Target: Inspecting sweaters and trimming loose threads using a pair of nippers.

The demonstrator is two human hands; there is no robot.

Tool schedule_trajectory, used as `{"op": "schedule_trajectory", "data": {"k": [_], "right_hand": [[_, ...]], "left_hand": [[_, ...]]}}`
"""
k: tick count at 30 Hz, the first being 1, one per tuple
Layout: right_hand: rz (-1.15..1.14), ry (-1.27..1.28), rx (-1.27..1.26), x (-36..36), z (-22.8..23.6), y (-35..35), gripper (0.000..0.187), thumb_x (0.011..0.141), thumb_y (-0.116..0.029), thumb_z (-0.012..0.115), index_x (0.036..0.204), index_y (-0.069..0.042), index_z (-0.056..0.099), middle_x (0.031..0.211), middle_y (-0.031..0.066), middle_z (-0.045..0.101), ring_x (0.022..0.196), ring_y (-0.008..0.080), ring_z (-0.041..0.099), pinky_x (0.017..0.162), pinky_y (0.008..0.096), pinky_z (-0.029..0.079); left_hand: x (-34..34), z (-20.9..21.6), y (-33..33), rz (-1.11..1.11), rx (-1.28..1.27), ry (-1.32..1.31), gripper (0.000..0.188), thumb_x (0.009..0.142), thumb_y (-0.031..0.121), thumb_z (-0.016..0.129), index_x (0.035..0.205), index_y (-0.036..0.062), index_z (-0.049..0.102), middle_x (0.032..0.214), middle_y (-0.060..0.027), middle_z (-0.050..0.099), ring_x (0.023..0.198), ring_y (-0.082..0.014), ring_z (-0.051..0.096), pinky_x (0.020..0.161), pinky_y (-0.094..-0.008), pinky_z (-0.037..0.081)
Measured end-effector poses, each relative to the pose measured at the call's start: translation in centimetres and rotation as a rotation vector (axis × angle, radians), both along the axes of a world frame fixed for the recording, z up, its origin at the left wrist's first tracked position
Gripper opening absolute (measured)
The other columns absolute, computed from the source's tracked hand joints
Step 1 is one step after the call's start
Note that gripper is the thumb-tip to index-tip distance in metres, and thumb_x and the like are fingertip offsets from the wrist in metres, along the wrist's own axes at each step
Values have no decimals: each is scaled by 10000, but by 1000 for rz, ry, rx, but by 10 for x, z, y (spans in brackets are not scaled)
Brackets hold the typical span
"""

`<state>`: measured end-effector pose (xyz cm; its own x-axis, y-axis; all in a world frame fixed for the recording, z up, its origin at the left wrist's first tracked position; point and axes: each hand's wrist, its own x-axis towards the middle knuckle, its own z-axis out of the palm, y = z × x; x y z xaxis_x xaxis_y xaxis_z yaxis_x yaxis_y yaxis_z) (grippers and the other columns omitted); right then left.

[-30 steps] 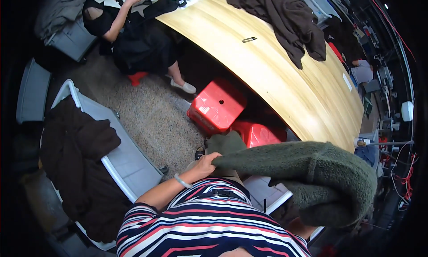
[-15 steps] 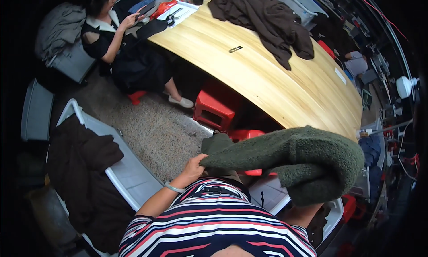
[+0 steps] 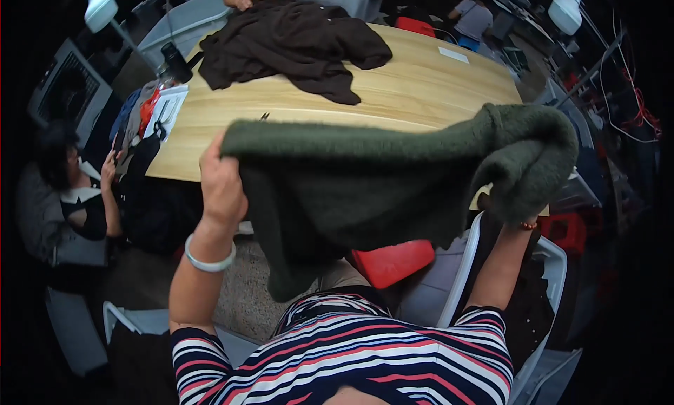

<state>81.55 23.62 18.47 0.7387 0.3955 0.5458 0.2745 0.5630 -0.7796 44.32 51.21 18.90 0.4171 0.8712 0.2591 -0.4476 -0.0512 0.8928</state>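
Dark green knit garment (image 3: 365,145) hangs b/w a person's two bare hands, in front of the body; in view it overlaps the near edge of the wooden bench (image 3: 421,61); can't tell if they touch. Long axis runs L to R, approx. level, w/ the R end bunched and curled over. L grip (image 3: 223,184) is closed, fingers wrapped round the garment's L end, so nearly all the cloth lies to its R; one flap drops below it toward the lap. R forearm (image 3: 500,268) comes up under the bunched end; the R grip is mostly hidden by cloth, so can't tell how far open it is or what it holds. The bunch is nearest the R side, the plain edge nearest the L. Brown garment (image 3: 295,47) lies on the bench's far side; red stool (image 3: 397,261) shows below the green cloth.
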Motion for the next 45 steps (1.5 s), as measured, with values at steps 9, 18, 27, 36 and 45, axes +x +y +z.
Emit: {"op": "schedule_trajectory", "data": {"k": [9, 18, 27, 36, 45], "right_hand": [[-648, -52, -927, 165, -251, 117, 276, 945, -231, 538, 1100, -14, 609, 891, 41, 627, 754, 125, 538, 683, 296, 467], [-775, -277, -1286, 99, -327, 153, 243, 827, -71, 571, 1066, -106, 598, 957, 99, 592, 771, 343, 619, 655, 426, 504], [-783, -208, -1178, 100, -314, 153, 290, 811, -32, 586, 1089, -114, 600, 948, 98, 591, 805, 333, 618, 680, 411, 497], [-779, -221, -1096, 98, -315, 158, 308, 859, -49, 570, 1157, -124, 593, 1036, 101, 567, 863, 285, 609, 743, 370, 488], [641, -917, -1128, 3, -253, 190, 610, 707, -136, 722, 1283, -177, 526, 1288, 88, 498, 822, 256, 645, 685, 367, 548]], "left_hand": [[266, -77, 266, 383, 656, 941, 388, 817, 101, 611, 1192, 28, 547, 1031, -185, 630, 957, -307, 602, 845, -385, 469], [229, -226, 61, -463, 978, 1059, 733, 748, 353, 740, 1349, 71, 429, 1391, -236, 354, 1319, -415, 307, 1073, -522, 274], [157, -238, 76, -613, 1079, 1379, 485, 759, 137, 640, 1229, 55, 556, 1362, -172, 440, 1328, -377, 331, 1069, -560, 274], [102, -207, 62, 66, 951, 1121, 486, 788, -26, 602, 1263, 40, 525, 1252, -224, 499, 1108, -400, 498, 944, -466, 405], [88, -295, -12, -278, 880, 1242, 553, 812, 212, 606, 1340, 116, 473, 1361, -145, 443, 1202, -264, 462, 863, -365, 422]]}}
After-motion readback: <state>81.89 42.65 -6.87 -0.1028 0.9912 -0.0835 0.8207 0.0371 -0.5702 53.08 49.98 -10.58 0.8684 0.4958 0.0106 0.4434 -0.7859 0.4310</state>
